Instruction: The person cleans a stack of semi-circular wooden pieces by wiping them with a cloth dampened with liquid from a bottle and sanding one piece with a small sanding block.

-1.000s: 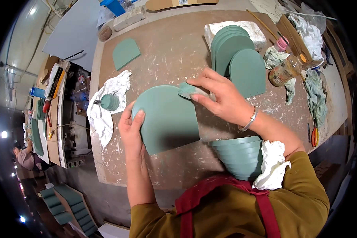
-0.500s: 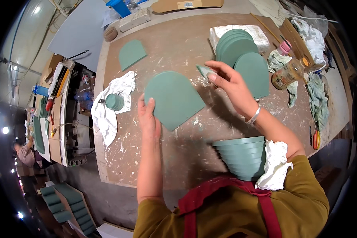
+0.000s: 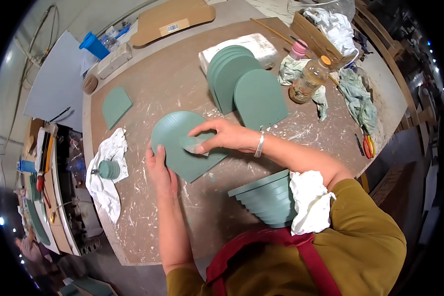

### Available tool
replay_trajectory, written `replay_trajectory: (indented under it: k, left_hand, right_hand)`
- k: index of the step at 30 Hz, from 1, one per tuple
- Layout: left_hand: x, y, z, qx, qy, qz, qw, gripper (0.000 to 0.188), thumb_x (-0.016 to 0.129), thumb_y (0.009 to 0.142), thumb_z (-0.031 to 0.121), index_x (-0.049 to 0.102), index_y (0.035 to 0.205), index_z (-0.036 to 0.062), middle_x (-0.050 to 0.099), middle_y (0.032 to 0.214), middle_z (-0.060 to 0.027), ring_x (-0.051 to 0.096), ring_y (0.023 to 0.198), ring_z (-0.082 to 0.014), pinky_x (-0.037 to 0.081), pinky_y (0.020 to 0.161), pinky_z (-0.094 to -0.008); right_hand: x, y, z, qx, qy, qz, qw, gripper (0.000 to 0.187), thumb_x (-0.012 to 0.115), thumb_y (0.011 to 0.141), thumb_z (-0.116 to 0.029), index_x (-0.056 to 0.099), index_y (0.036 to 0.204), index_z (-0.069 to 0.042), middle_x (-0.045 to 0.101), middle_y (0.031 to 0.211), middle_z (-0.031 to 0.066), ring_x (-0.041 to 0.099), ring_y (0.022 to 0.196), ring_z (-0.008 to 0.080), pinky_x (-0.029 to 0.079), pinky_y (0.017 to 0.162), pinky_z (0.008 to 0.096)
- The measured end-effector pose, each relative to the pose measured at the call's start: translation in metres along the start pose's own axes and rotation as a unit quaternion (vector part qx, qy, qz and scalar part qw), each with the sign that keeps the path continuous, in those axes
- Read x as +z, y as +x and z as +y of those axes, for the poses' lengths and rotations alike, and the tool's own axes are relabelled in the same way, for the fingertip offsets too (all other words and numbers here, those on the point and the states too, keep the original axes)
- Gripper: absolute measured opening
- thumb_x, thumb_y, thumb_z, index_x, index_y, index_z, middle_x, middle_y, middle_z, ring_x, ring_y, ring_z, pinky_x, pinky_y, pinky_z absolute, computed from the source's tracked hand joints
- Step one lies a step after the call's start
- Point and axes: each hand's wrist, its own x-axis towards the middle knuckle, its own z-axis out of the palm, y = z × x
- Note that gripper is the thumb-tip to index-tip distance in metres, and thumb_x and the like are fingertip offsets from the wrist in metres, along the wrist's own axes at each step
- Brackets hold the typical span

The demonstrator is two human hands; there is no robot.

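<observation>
My left hand [image 3: 161,172] grips a flat green panel [image 3: 187,165] with a rounded top by its left edge, thumb on the face. Over that face my right hand [image 3: 228,135] pinches a small, folded, pale green pad [image 3: 192,144], apparently pressed to the surface; its material I cannot make out. Beyond my right hand, several similar green panels [image 3: 234,69] lean on a paint-stained white block [image 3: 259,48], with another panel [image 3: 261,96] in front. Close to my body a ribbed green tapered bowl [image 3: 266,197] tilts beside a crumpled white cloth [image 3: 311,204].
On the left lie a smaller green panel [image 3: 116,106] and a white rag [image 3: 105,195] with a ribbed green piece [image 3: 108,169] on it. A bottle with an orange cap [image 3: 308,81], stained rags [image 3: 357,98] and orange-handled pliers [image 3: 369,145] occupy the right side.
My right hand has come left and down from beside the panel onto its face, bringing the pad along. The whole view has turned and shifted, so the table's contents appear farther left.
</observation>
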Motion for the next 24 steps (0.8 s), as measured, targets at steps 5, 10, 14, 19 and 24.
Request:
replay_trajectory:
  k: [5, 10, 14, 19, 24]
  left_hand:
    - [0.020, 0.002, 0.007, 0.162, 0.201, 0.121, 0.958, 0.031, 0.055, 0.093, 0.009, 0.050, 0.122, -0.0007, 0.058, 0.104, -0.0069, 0.055, 0.093, -0.0141, 0.046, 0.083, -0.0266]
    - [0.025, -0.033, 0.009, 0.073, 0.234, 0.085, 0.966, 0.021, 0.057, 0.093, 0.010, 0.059, 0.111, -0.0013, 0.057, 0.086, -0.0002, 0.050, 0.073, -0.0059, 0.039, 0.063, -0.0183]
    - [0.035, -0.039, 0.008, 0.029, 0.257, 0.015, 0.966, 0.021, 0.058, 0.093, 0.011, 0.062, 0.110, -0.0013, 0.058, 0.088, -0.0007, 0.050, 0.074, -0.0061, 0.040, 0.064, -0.0190]
    - [0.050, -0.028, 0.008, -0.031, 0.254, -0.063, 0.965, 0.030, 0.058, 0.094, 0.014, 0.057, 0.119, -0.0009, 0.060, 0.095, -0.0013, 0.053, 0.078, -0.0063, 0.043, 0.067, -0.0204]
    - [0.053, -0.035, -0.011, -0.165, 0.067, -0.074, 0.981, 0.032, 0.057, 0.094, 0.015, 0.053, 0.124, 0.0037, 0.061, 0.101, 0.0004, 0.058, 0.080, -0.0077, 0.045, 0.067, -0.0206]
  right_hand:
    - [-0.002, 0.001, 0.007, -0.057, -0.017, 0.075, 0.995, 0.042, 0.077, 0.073, -0.017, 0.065, 0.112, -0.003, 0.054, 0.115, 0.0170, 0.050, 0.112, 0.0218, 0.041, 0.093, 0.0301]
    - [-0.002, 0.000, -0.003, -0.030, 0.149, 0.101, 0.983, 0.038, 0.073, 0.077, -0.006, 0.063, 0.113, 0.001, 0.050, 0.114, 0.0074, 0.052, 0.108, 0.0167, 0.045, 0.089, 0.0287]
    - [0.004, 0.001, -0.003, -0.038, 0.130, 0.098, 0.986, 0.039, 0.073, 0.078, -0.010, 0.063, 0.114, 0.001, 0.048, 0.114, 0.0069, 0.050, 0.108, 0.0173, 0.043, 0.091, 0.0294]
    - [0.004, -0.004, -0.002, -0.030, 0.058, 0.098, 0.993, 0.040, 0.072, 0.079, -0.015, 0.063, 0.115, -0.002, 0.055, 0.117, 0.0087, 0.049, 0.113, 0.0166, 0.037, 0.099, 0.0292]
    - [0.009, 0.000, 0.009, -0.019, 0.105, 0.084, 0.991, 0.038, 0.070, 0.082, -0.017, 0.063, 0.116, -0.002, 0.056, 0.117, 0.0078, 0.052, 0.109, 0.0165, 0.037, 0.099, 0.0299]
